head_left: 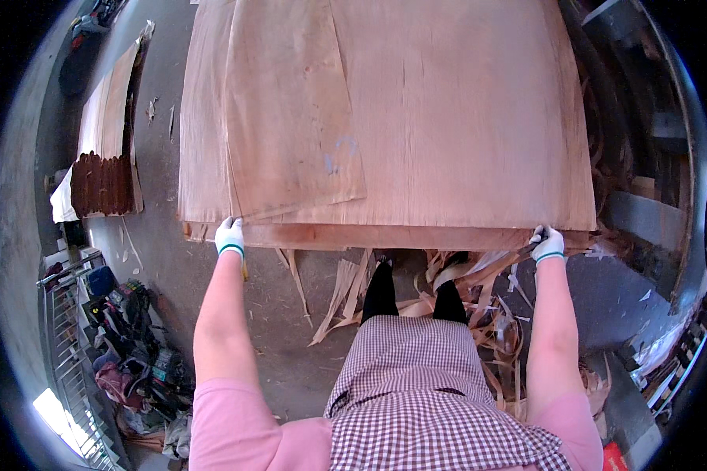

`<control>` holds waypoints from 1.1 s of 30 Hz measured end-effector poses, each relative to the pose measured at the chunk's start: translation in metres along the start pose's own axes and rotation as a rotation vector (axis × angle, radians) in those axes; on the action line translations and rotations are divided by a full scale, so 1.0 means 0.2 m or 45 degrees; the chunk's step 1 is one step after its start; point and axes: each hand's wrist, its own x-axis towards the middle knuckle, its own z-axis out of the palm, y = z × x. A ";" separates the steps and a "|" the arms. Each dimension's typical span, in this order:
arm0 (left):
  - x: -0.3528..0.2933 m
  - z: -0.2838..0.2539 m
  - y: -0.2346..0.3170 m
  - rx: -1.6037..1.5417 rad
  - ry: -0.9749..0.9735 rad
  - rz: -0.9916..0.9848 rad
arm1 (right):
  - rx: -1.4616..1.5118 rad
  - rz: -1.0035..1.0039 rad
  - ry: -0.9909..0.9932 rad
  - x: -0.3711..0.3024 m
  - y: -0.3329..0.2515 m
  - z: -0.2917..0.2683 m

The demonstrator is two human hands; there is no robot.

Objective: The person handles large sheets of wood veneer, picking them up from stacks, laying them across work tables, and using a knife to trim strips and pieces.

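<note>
As its near edge is held on both sides, a wide wood sheet point(463, 118) seems to be put straight

In the head view, the wide wood sheet is seen straight ahead, laid flat over more wood layers point(314, 236) that poke out under its near edge. That edge is pinched by the right hand point(547, 242) close to the right corner. Farther left, it is gripped by the left hand point(229, 235), just beside the bottom corner of a narrow sheet point(291, 118); whether that corner is caught too cannot be told.

The step in hand is judged to be lining up the wide sheet with the layers below. For the next move, a soft, even pull by both hands seems to be called for, so that the thin wood is not torn. The narrow sheet may need to be watched, since its bottom edge is slanted.

The wide sheet is pinkish tan and nearly a rectangle, marked by fine straight lines and a few dark cracks. The narrow sheet is long and flat, with a blue-grey smudge on it. Below the edge, thin, curly wood strips point(342, 294) are scattered on the grey floor point(279, 369). At the far left, another stack point(106, 184) is seen, its near end dark brown and wavy.
</note>
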 end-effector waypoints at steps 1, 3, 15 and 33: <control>-0.08 0.07 0.18 0.283 0.044 0.024 | 0.130 -0.024 0.040 -0.06 0.00 -0.02; -0.27 0.19 0.58 0.585 0.201 0.087 | 0.189 -0.131 -0.093 -0.12 -0.01 -0.21; -0.80 0.43 0.95 0.483 -0.283 0.877 | -0.709 0.008 -0.218 -0.94 0.68 -0.22; -0.01 -0.23 0.10 0.162 0.589 -0.227 | -1.114 -0.242 -0.470 -1.22 0.91 0.29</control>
